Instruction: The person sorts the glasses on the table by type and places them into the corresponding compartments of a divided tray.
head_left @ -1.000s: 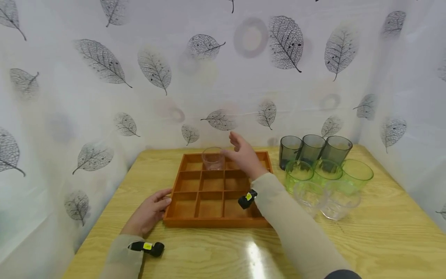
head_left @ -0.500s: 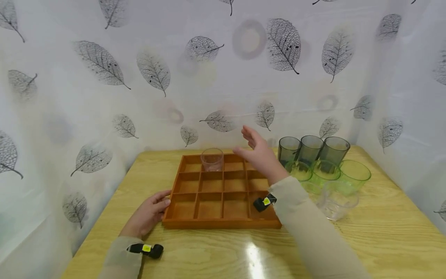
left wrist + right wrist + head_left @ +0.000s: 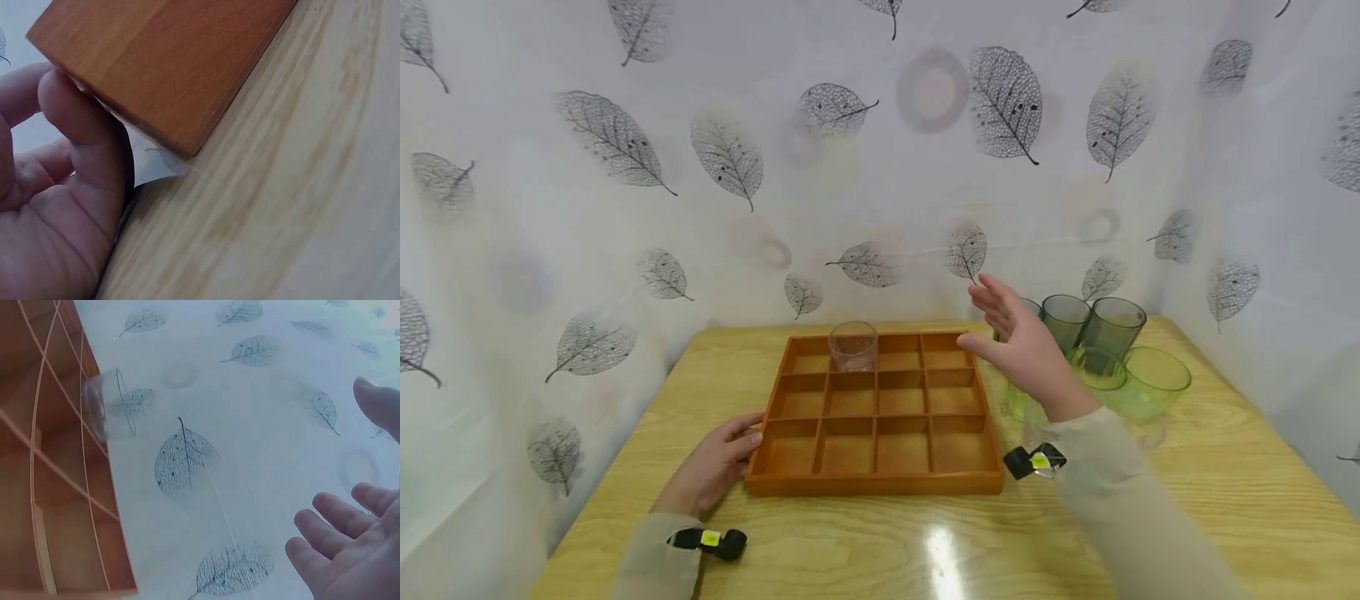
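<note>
A wooden tray [image 3: 874,483] divided into several compartments lies in the middle of the table. One clear cup [image 3: 853,347] stands in its back row, second compartment from the left; the right wrist view shows this clear cup [image 3: 109,406] rising above the dividers. My left hand [image 3: 711,462] rests against the tray's left side, its fingers loosely bent at the edge. In the left wrist view a fingertip [image 3: 56,94] touches the wooden side. Holding nothing, my right hand [image 3: 1026,350] is in the air past the tray's back right corner, thumb and fingers spread apart.
Right of the tray, dark grey cups [image 3: 1116,329] stand at the back with green cups [image 3: 1153,383] in front of them. Clear cups nearer the front are mostly hidden by my right hand and sleeve. A white leaf-patterned curtain [image 3: 865,167] hangs behind the table [image 3: 820,550].
My right hand has moved away from the clear cup, rightward across the tray toward the other cups. The clear cup stays in its compartment. My left hand keeps its place at the tray's side.
</note>
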`<state>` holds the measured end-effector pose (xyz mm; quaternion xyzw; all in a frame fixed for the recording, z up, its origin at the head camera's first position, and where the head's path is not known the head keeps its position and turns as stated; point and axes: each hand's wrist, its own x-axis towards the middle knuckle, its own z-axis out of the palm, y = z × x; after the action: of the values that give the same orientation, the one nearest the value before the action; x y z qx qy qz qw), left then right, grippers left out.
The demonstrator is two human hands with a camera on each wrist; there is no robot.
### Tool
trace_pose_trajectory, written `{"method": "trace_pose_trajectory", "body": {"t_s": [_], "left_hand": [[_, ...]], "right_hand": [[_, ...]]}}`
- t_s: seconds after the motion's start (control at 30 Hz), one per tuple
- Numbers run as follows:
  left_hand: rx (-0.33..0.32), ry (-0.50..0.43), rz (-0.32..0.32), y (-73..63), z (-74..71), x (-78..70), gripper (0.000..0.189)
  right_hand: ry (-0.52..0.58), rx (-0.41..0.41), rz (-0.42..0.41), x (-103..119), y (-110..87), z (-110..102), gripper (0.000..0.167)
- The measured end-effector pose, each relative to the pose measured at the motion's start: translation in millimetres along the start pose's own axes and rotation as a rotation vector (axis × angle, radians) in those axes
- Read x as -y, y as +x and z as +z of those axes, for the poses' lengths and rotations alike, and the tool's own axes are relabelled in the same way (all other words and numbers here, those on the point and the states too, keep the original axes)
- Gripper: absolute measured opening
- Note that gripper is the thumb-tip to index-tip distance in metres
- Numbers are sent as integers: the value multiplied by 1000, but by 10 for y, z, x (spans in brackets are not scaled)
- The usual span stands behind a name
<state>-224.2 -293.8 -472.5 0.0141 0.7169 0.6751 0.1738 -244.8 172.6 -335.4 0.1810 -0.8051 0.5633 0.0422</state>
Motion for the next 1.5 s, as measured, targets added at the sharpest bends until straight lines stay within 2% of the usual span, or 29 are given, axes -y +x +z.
{"method": "trace_pose_trajectory", "body": {"t_s": [0.33, 0.47, 0.77, 0.97, 1.1, 1.23, 1.5], "left_hand": [[-23, 6, 3, -11, -15, -3, 60], [-16, -6, 12, -19, -22, 16, 60], [-43, -28, -11, -24, -1, 39, 58], [-57, -18, -18, -15, 8, 13, 56], [-62, -11, -21, -14, 14, 1, 56], [-54, -14, -15, -13, 7, -8, 55], [-29, -27, 0, -38, 5, -10, 57]], "right_hand": [[-38, -63, 16, -144, -524, -479, 88], [-73, -91, 26, -262, -724, -653, 86], [-176, -137, 57, -550, -1195, -967, 81], [-180, -200, 39, -763, -1428, -1079, 82], [-207, -203, 96, -896, -1537, -1114, 83], [-196, -182, 125, -1012, -1603, -1118, 84], [-89, -110, 92, -1237, -1667, -1098, 83]]}}
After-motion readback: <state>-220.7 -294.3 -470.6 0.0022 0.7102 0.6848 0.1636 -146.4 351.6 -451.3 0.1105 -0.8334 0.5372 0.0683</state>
